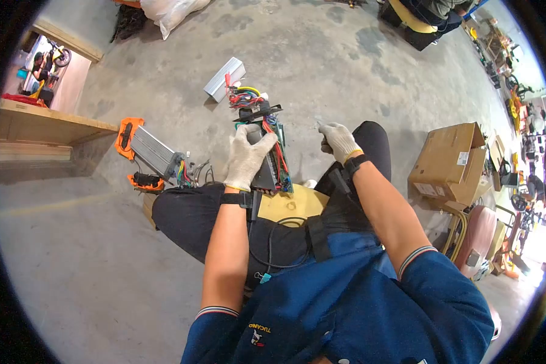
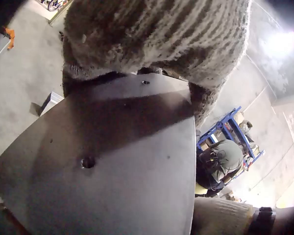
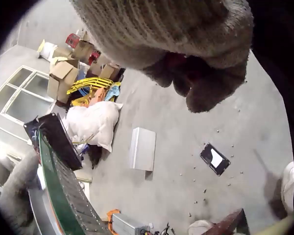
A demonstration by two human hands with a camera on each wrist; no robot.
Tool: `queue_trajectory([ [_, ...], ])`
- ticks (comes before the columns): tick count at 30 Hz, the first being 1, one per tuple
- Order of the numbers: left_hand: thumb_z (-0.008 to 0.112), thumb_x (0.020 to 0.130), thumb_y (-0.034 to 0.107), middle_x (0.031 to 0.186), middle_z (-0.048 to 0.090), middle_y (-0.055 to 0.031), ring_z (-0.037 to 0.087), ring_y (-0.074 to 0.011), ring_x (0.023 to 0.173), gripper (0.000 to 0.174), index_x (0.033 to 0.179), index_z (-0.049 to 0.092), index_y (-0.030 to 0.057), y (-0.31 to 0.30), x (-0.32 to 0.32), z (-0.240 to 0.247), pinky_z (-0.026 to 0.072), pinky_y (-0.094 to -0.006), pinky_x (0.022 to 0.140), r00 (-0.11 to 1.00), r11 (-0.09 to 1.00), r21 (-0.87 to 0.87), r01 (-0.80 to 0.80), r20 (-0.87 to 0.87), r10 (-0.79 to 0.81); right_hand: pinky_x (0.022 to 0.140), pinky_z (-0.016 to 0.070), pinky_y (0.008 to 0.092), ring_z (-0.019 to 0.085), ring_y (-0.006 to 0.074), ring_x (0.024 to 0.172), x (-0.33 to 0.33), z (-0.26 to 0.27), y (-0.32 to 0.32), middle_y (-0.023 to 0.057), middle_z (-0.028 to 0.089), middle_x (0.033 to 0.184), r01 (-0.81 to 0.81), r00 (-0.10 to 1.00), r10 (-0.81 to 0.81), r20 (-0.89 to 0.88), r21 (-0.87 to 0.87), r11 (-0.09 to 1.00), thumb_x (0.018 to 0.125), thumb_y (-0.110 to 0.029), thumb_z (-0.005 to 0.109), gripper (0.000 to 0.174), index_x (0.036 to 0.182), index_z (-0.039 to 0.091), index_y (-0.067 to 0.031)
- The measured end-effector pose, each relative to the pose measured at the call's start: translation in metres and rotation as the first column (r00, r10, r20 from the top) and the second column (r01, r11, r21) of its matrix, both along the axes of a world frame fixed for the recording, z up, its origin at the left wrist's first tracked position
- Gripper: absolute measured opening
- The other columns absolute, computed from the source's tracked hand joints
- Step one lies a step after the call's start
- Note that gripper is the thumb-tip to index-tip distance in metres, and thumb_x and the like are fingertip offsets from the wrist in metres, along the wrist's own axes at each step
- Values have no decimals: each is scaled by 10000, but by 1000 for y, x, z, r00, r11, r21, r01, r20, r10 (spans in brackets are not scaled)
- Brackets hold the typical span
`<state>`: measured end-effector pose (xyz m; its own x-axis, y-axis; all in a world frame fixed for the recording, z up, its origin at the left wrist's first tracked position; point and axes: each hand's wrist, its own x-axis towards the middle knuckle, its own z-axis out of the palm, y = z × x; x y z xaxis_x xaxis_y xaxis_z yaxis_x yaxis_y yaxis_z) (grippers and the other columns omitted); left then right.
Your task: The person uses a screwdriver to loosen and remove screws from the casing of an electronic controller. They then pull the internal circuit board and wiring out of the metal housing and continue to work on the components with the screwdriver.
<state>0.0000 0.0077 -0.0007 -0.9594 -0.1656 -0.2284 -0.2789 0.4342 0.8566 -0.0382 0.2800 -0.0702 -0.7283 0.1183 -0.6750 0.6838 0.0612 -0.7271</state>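
Observation:
My gloved left hand (image 1: 247, 156) grips a circuit board (image 1: 283, 161) fixed along a grey metal plate (image 2: 137, 196), holding it up above my lap. Red and blue wires run along the board; a black end cover (image 3: 56, 139) and a bundle of coloured wires (image 1: 247, 97) hang at its far end. In the left wrist view the plate shows a screw hole, and the glove covers its far edge. Off to the right, apart from the board, my gloved right hand (image 1: 340, 141) has its fingers curled round a dark red object (image 3: 175, 59), mostly hidden in the glove.
On the floor ahead lies a silver metal casing (image 1: 224, 79). A finned controller (image 1: 155, 148) with orange ends is at left. A black plate (image 3: 215, 159) lies among scattered screws. A cardboard box (image 1: 443, 161) stands at right; a yellow seat (image 1: 291, 206) is between my legs.

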Motion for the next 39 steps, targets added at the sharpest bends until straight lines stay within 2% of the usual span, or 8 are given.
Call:
queue_trajectory([
  [6,871,835,432,1020,755,-154,731,-243,906,621,1209,724,-41,1,0,9,586,-384,837,999,999,31,-34,7,34,727,598,333,674,166,782,32,59,18,73,675,937,52,976,-66,-206,-75,996,1004,-233,687,480,1395,632,40],
  [9,861,829,399,1028,764,-162,738,-253,908,607,1217,721,-46,-2,-3,1,588,-387,845,999,997,66,-34,5,34,768,595,318,692,162,829,54,95,26,81,697,980,-26,986,51,-161,155,988,993,-220,706,502,1397,622,68],
  [14,844,827,389,1100,782,-175,756,-266,1003,617,1245,729,-50,4,1,25,582,-378,894,999,998,35,-42,32,41,802,586,291,702,137,861,100,137,34,85,725,1008,-113,937,143,-318,110,987,991,-175,726,444,1354,659,72],
  [18,843,831,413,1125,773,-157,752,-240,996,657,1283,705,-44,1,-3,-4,584,-369,897,996,998,12,-67,66,66,772,583,279,698,125,856,119,172,23,68,720,982,-114,939,141,-313,105,988,1012,-147,711,355,1307,681,46],
  [23,832,853,386,1139,756,-152,739,-228,996,646,1312,689,-45,-1,-2,-13,590,-365,891,998,993,95,-69,19,67,750,568,270,684,115,843,122,166,19,49,713,954,-143,954,141,-264,13,990,1022,-130,695,294,1273,691,23],
  [27,834,852,380,1147,761,-166,737,-231,1019,678,1344,682,-61,-1,-1,-9,589,-364,897,995,987,137,-80,-42,86,793,550,289,672,114,862,120,160,17,61,731,1011,-272,914,298,-274,130,953,1000,-148,717,332,1288,693,17],
  [32,834,843,425,1174,767,-203,739,-271,1056,717,1380,706,-33,-4,-1,-14,577,-390,938,998,997,-22,-68,-1,68,841,556,301,681,132,906,119,141,19,89,754,1083,-348,833,416,-364,238,907,976,-142,728,359,1300,692,8],
  [39,836,838,429,1158,765,-192,736,-277,1059,708,1372,717,-20,-4,-2,-10,572,-392,943,998,998,-25,-49,29,50,877,558,306,690,141,953,117,150,11,98,764,1118,-360,866,414,-281,226,905,975,-144,729,361,1298,690,15],
])
